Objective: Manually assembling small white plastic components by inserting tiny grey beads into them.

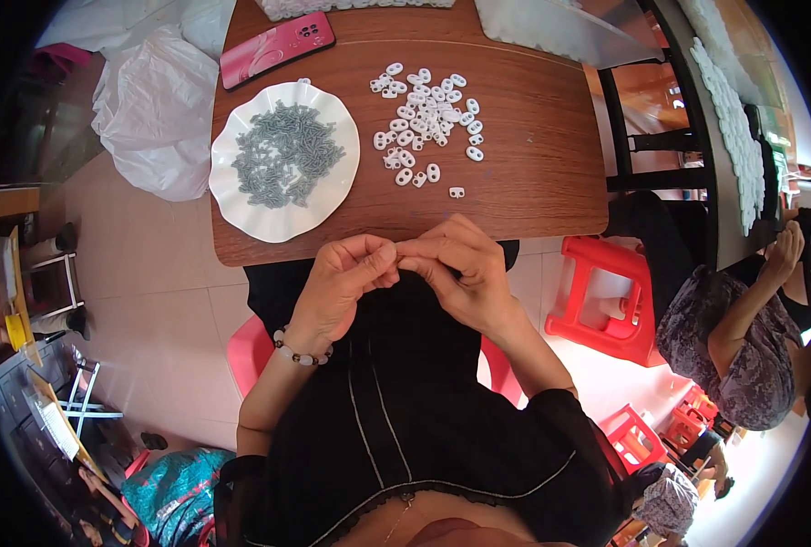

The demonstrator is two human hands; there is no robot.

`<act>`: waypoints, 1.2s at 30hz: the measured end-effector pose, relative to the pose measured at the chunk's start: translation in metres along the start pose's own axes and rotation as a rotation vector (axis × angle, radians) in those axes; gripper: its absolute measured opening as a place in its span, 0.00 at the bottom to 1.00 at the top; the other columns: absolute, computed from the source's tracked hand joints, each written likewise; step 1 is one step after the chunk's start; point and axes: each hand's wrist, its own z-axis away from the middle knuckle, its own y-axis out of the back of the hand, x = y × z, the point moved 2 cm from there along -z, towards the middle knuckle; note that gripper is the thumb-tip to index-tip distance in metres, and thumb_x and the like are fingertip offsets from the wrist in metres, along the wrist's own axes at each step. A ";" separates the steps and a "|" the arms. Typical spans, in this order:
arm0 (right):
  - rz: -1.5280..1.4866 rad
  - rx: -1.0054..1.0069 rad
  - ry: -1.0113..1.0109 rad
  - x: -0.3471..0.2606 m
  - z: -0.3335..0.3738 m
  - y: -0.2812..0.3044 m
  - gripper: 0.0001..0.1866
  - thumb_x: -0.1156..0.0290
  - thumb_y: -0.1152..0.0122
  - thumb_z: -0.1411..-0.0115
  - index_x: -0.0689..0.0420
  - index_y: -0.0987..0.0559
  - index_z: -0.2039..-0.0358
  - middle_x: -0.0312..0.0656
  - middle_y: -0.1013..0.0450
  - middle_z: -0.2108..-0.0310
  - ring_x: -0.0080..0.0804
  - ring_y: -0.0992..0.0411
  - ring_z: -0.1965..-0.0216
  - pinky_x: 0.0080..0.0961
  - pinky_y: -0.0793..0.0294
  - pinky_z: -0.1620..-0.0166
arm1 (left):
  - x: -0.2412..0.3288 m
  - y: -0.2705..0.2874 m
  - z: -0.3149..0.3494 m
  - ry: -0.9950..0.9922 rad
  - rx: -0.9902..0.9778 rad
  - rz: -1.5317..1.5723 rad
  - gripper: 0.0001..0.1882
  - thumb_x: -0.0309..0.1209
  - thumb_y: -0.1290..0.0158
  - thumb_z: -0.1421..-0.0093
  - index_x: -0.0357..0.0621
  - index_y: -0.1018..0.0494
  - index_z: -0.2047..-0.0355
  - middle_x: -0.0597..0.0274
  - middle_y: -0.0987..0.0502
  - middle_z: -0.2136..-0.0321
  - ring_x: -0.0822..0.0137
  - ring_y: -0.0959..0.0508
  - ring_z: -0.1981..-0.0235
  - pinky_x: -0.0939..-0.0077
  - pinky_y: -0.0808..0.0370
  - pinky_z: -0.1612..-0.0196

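Note:
My left hand [349,278] and my right hand [460,273] meet at the table's near edge, above my lap. Thumb and fingers of both are pinched together, tip to tip. Whatever lies between them is too small and covered to make out. Just beyond, on the left, a white scalloped plate [227,187] holds a heap of thin grey pieces [287,150] that look like small springs. To its right, many small white plastic pieces with two holes [433,109], like cord locks, are scattered loosely. A single white piece [456,192] lies nearest my right hand.
The brown wooden table [533,173] carries a pink phone [278,50] at the far left and a translucent bin [569,36] at the far right. A white plastic bag [155,114] is left of the table. Red stools [606,301] and a seated person [743,337] are at right.

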 end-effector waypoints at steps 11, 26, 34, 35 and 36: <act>0.062 0.101 -0.137 0.006 0.002 0.000 0.12 0.78 0.34 0.49 0.60 0.19 0.62 0.39 0.24 0.74 0.33 0.28 0.71 0.27 0.28 0.68 | 0.001 -0.015 -0.006 -0.194 0.035 -0.089 0.10 0.34 0.51 0.34 0.38 0.28 0.61 0.60 0.22 0.64 0.70 0.21 0.63 0.72 0.23 0.54; -0.105 0.117 -0.331 -0.002 0.001 -0.003 0.06 0.76 0.34 0.48 0.60 0.18 0.67 0.40 0.24 0.74 0.28 0.28 0.72 0.23 0.28 0.67 | -0.007 -0.015 -0.008 -0.299 0.110 -0.058 0.09 0.29 0.49 0.35 0.34 0.27 0.61 0.58 0.21 0.65 0.70 0.21 0.64 0.73 0.23 0.56; -0.111 0.128 -0.373 0.001 0.007 -0.008 0.05 0.77 0.36 0.44 0.62 0.19 0.66 0.37 0.25 0.72 0.20 0.30 0.72 0.17 0.32 0.67 | -0.005 -0.018 -0.005 -0.363 0.132 -0.126 0.09 0.28 0.49 0.35 0.33 0.27 0.61 0.59 0.21 0.65 0.72 0.22 0.65 0.75 0.23 0.57; -0.101 0.134 -0.368 0.002 0.007 -0.008 0.05 0.77 0.37 0.43 0.62 0.19 0.66 0.37 0.25 0.72 0.20 0.31 0.72 0.17 0.32 0.67 | -0.005 -0.018 -0.005 -0.372 0.129 -0.140 0.09 0.28 0.49 0.35 0.33 0.27 0.61 0.59 0.22 0.66 0.71 0.22 0.65 0.75 0.23 0.57; -0.102 0.132 -0.370 0.002 0.007 -0.009 0.05 0.77 0.37 0.43 0.62 0.19 0.66 0.37 0.25 0.72 0.20 0.31 0.72 0.17 0.32 0.67 | -0.006 -0.018 -0.005 -0.370 0.131 -0.139 0.09 0.28 0.49 0.35 0.33 0.27 0.61 0.59 0.22 0.66 0.71 0.22 0.65 0.75 0.23 0.57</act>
